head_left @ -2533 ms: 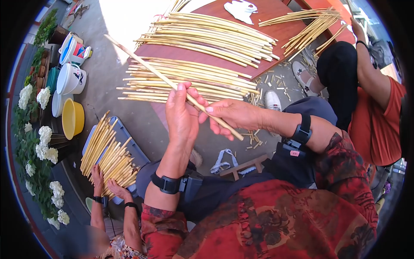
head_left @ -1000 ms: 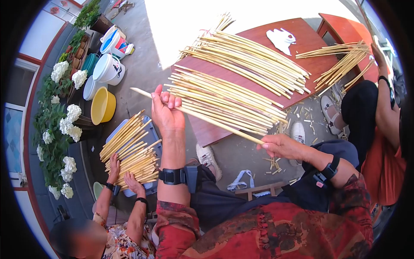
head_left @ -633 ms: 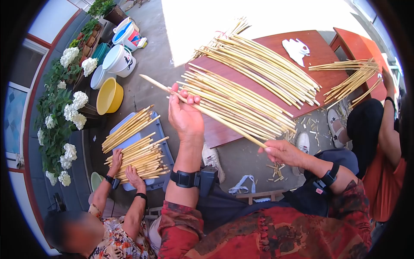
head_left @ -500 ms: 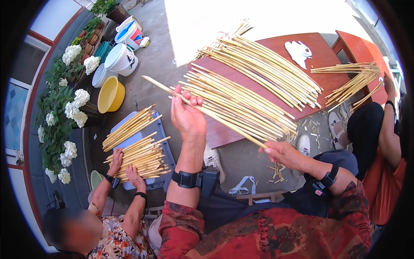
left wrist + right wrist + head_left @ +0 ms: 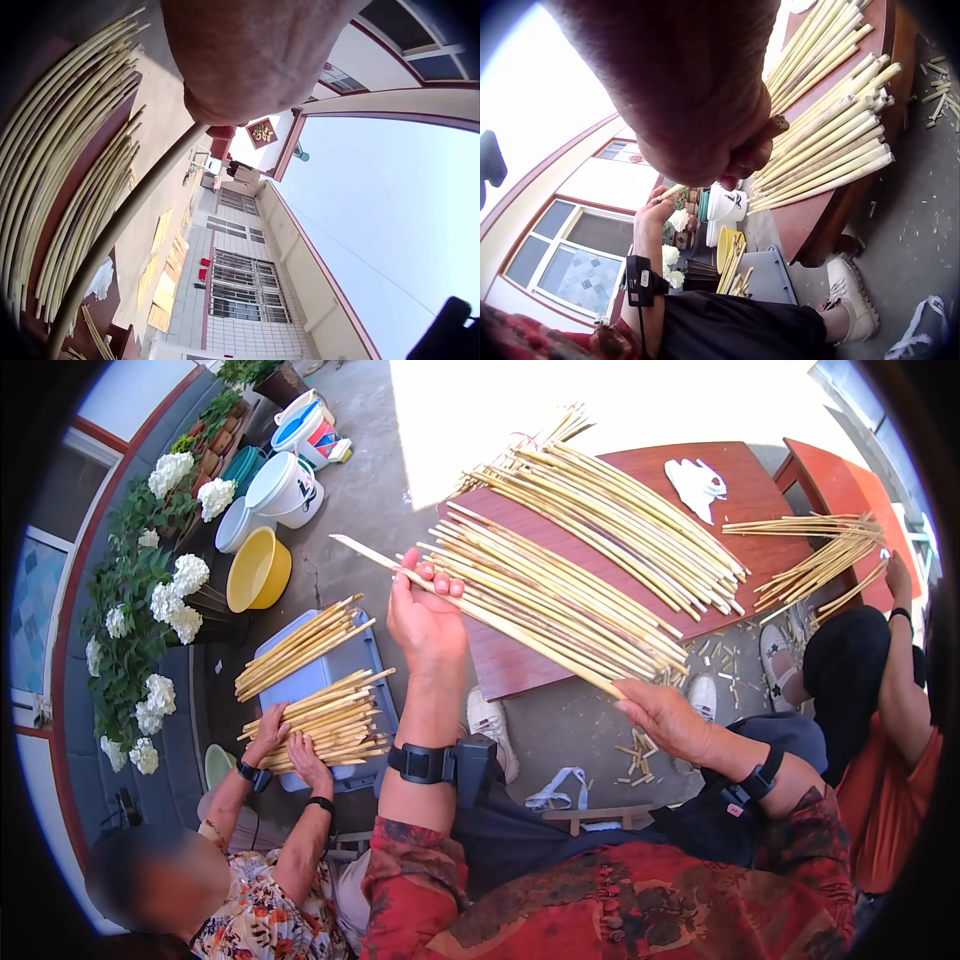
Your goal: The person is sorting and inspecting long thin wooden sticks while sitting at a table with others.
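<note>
The left hand (image 5: 432,620) and right hand (image 5: 665,720) both grip one stick (image 5: 560,658), slanting ten to four o'clock before the bench (image 5: 508,678), apparently for checking; next calls for gentle turning.

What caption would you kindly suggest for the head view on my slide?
Two hands hold one long stick; rows of sticks lie on a reddish table.

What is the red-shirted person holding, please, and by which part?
A stick: the left hand holds it towards its far end, the right hand grips its near end.
</note>
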Demonstrator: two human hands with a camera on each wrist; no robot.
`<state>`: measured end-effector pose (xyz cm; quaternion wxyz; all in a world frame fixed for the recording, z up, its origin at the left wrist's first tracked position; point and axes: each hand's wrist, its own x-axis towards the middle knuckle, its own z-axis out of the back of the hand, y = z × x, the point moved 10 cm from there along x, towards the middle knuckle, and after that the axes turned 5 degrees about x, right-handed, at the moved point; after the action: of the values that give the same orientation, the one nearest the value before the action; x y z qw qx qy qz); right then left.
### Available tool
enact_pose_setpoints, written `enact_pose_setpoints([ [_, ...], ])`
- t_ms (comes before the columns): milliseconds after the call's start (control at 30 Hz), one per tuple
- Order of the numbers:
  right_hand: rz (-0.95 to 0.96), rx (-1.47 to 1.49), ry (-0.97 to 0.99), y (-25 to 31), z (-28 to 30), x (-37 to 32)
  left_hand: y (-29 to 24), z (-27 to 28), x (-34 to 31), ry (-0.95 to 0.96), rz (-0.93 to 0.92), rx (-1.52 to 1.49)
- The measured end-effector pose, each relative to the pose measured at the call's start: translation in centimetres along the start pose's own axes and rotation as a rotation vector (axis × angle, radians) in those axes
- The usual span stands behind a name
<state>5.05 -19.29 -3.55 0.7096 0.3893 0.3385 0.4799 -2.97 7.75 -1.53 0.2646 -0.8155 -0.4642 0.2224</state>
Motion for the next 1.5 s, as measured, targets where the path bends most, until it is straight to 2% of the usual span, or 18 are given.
enact_pose_setpoints([
  [67, 0.098, -0.1, -0.07, 0.5, 0.6, -0.3, -0.2, 0.4, 0.4, -0.018, -0.009, -0.002],
  [267, 0.177, -0.19, -0.117, 1.0, 1.1, -0.7, 0.6, -0.4, -0.3, -0.005, -0.01, -0.007],
  [500, 0.064, -0.209, -0.106, 0.2, 1.9, 0.1, 5.4, -1.8, -2.7, 0.038, 0.116, 0.054],
  [633, 0.141, -0.236, -0.143, 0.6, 2.0, -0.3, 4.4, -1.2, -1.5, 0.014, 0.129, 0.033],
  [833, 0.2, -0.288, -0.132, 1.7, 2.2, -1.2, -0.5, 1.3, 1.6, -0.11, 0.002, 0.065],
  [900, 0.187, -0.288, -0.127, 1.5, 2.1, -1.2, 0.4, 1.1, 1.1, -0.096, 0.01, 0.043],
  [1033, 0.171, -0.338, -0.184, 1.2, 3.0, -0.5, 5.4, -1.6, -2.3, -0.009, 0.095, 0.048],
  [1100, 0.183, -0.352, -0.216, 1.3, 3.4, -0.4, 8.0, -2.6, -4.4, 0.0, 0.215, 0.123],
  [1200, 0.154, -0.354, -0.21, 1.0, 3.4, -0.3, 8.1, -2.3, -4.4, -0.042, 0.262, 0.167],
  [1300, 0.062, -0.2, -0.112, 0.1, 2.4, -0.3, 5.3, -1.0, -1.4, -0.059, 0.174, 0.157],
  [1333, -0.017, -0.054, -0.032, -0.4, 1.6, -0.4, 3.9, -0.5, -0.5, -0.075, 0.115, 0.168],
  [1367, -0.093, 0.093, 0.048, -0.9, 0.8, -0.6, 3.3, 0.1, 0.1, -0.073, 0.113, 0.167],
  [1400, -0.09, 0.093, 0.047, -0.6, 1.0, -0.7, 2.6, 0.3, 0.5, -0.059, 0.098, 0.174],
  [1467, -0.319, 0.398, 0.233, -1.9, -1.2, -1.6, 2.4, 0.7, 0.8, -0.045, 0.082, 0.184],
  [1500, -0.316, 0.399, 0.23, -1.8, -1.2, -1.7, 2.6, 0.8, 0.4, -0.051, 0.096, 0.157],
])
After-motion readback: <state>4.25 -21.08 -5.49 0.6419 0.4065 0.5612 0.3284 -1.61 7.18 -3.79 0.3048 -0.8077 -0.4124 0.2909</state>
